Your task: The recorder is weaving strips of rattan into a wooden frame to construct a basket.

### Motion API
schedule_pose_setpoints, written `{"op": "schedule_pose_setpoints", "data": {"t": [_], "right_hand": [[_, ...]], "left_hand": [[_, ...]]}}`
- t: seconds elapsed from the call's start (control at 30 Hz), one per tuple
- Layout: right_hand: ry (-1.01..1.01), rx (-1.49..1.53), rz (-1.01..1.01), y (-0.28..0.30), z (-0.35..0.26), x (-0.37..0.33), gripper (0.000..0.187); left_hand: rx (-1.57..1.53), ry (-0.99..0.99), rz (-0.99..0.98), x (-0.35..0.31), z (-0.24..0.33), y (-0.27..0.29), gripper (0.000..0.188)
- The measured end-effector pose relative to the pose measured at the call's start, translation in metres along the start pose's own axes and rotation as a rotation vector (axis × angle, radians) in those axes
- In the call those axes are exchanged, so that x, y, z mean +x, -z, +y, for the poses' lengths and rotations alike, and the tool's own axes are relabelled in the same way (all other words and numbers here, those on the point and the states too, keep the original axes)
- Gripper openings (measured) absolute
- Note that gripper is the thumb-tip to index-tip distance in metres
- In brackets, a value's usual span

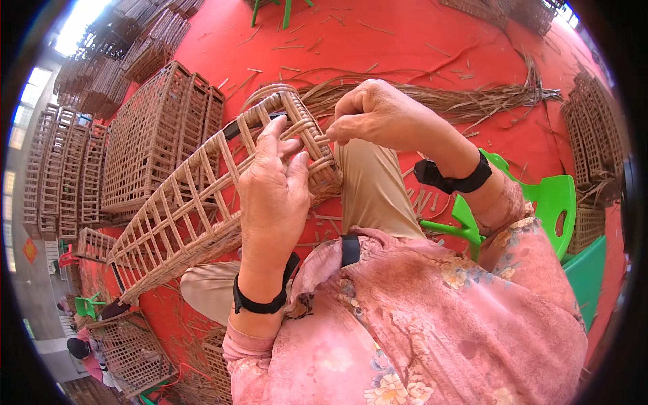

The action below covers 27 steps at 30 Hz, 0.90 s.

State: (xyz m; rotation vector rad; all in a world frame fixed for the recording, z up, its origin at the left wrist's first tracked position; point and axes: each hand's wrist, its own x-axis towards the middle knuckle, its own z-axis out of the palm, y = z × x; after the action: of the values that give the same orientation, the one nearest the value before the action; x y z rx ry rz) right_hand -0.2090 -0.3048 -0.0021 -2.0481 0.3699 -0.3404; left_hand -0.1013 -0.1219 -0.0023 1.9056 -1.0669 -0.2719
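A long wicker basket (196, 181), open-lattice and brown, leans across my lap with its near end at my knees. My left hand (273, 189) is at that end, its index finger stretched along the rim and its other fingers bent about the lattice strips. Just right of the basket's corner, my right hand (385, 116) is closed in a pinch. Between its thumb and fingers is the end of a thin wicker strip (322, 138) that comes out of the woven end. The tips of the pinching fingers are partly hidden.
Loose long strips (432, 101) lie in a bundle on the red floor (378, 50), among scattered offcuts. Stacked wicker baskets (145, 138) stand at left, more (594, 128) at far right. A green chair (550, 202) is by my right elbow. Another person (88, 351) works at lower left.
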Motion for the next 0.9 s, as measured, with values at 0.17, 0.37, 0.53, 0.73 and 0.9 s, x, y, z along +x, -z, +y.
{"op": "schedule_pose_setpoints", "data": {"t": [0.17, 0.37, 0.53, 0.73, 0.9], "right_hand": [[-0.045, -0.1, -0.009, -0.012, -0.014, -0.003, 0.022], [0.108, -0.045, -0.006, -0.009, -0.002, 0.0, 0.029], [0.167, -0.199, -0.003, -0.01, -0.006, 0.005, 0.03], [0.017, -0.009, -0.018, 0.021, 0.013, -0.003, 0.024], [0.012, 0.013, -0.056, 0.029, 0.013, -0.001, 0.023]], "left_hand": [[-0.003, -0.021, 0.022, 0.0, -0.006, -0.001, 0.048], [-0.16, 0.095, 0.047, -0.003, 0.007, -0.004, 0.045], [-0.283, 0.054, 0.146, 0.003, -0.003, -0.006, 0.036], [-0.216, 0.118, 0.213, -0.008, -0.008, 0.012, 0.017], [0.266, -0.128, 0.216, -0.008, -0.015, 0.025, 0.01]]}}
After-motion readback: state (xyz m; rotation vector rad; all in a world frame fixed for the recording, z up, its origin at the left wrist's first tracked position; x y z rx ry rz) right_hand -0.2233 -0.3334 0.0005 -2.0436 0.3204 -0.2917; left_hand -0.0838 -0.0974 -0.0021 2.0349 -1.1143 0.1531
